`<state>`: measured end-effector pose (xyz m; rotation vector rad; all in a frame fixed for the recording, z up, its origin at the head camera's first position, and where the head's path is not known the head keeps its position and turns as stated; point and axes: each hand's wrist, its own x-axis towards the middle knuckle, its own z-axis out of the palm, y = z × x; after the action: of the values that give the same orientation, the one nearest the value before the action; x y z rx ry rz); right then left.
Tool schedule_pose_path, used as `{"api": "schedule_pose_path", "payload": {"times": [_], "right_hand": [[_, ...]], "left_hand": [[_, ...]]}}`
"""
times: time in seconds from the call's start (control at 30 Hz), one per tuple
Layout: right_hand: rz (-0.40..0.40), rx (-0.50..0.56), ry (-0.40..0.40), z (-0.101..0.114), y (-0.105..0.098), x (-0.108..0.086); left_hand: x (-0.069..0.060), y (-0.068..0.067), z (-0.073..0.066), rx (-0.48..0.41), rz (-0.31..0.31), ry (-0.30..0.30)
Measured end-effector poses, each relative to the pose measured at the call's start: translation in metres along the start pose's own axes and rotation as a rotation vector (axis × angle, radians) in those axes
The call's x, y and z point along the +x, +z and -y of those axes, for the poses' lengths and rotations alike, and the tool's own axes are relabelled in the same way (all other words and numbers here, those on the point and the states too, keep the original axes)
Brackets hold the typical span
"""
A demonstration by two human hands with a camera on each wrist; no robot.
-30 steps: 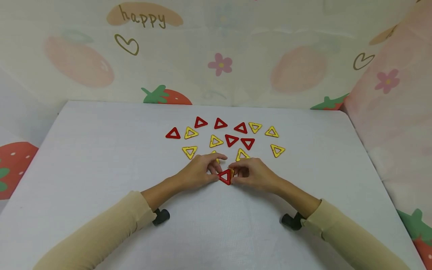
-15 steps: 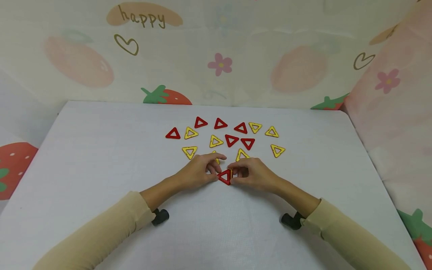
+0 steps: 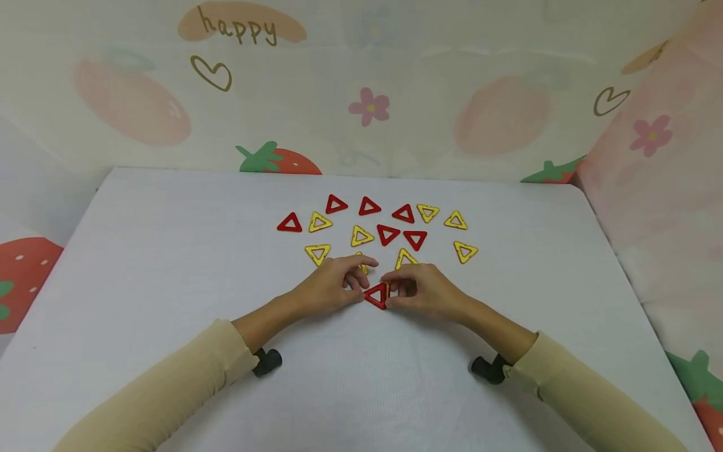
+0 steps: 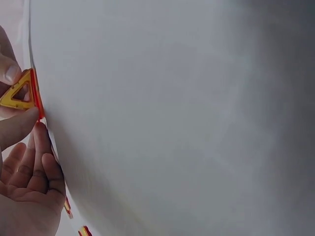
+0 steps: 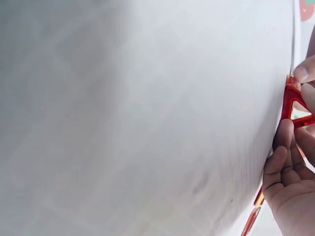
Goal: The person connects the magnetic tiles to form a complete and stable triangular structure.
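In the head view, a red triangular magnetic tile (image 3: pixel 376 295) sits between the two hands. My left hand (image 3: pixel 330 285) pinches its left corner at the thumb tip, the index finger stretched forward. My right hand (image 3: pixel 426 292) pinches a yellow triangular magnetic tile (image 3: pixel 388 290), seen nearly edge-on against the red tile's right side. The left wrist view shows the yellow tile (image 4: pixel 19 93) face-on and the red tile (image 4: pixel 37 96) edge-on. From the right wrist, the red tile (image 5: pixel 295 105) shows its open middle. Fingers hide part of both tiles.
Beyond the hands lie scattered red triangles (image 3: pixel 388 235) and yellow triangles (image 3: pixel 362 236), flat on the white table (image 3: pixel 169 251). One yellow triangle (image 3: pixel 405 258) is close behind the right hand. A patterned cloth (image 3: pixel 418 63) hangs along the table's far edge.
The red and yellow tiles shift very slightly left with the hands, and the yellow tile looks narrower than a second ago. Both hands keep their hold.
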<state>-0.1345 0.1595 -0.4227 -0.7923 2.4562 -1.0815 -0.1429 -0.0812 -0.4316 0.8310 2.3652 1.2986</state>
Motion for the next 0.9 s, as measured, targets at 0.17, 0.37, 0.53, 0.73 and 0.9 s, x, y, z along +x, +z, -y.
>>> {"api": "schedule_pose_path", "payload": {"times": [0.17,0.37,0.53,0.73,0.9], "right_hand": [[-0.003,0.005,-0.01,0.0,-0.001,0.0],[-0.009,0.013,-0.014,0.0,-0.001,0.0],[-0.002,0.014,-0.008,-0.001,0.0,0.0],[-0.001,0.016,0.0,0.0,-0.001,-0.001],[0.001,0.016,0.01,0.001,-0.001,-0.001]], "left_hand": [[0.0,-0.007,-0.002,-0.007,-0.019,-0.01],[0.004,-0.019,-0.001,0.033,-0.087,-0.004],[0.01,-0.027,0.0,0.087,-0.126,-0.008],[0.015,-0.034,0.004,0.105,-0.14,-0.039],[0.019,-0.041,0.008,0.102,-0.137,-0.052]]}}
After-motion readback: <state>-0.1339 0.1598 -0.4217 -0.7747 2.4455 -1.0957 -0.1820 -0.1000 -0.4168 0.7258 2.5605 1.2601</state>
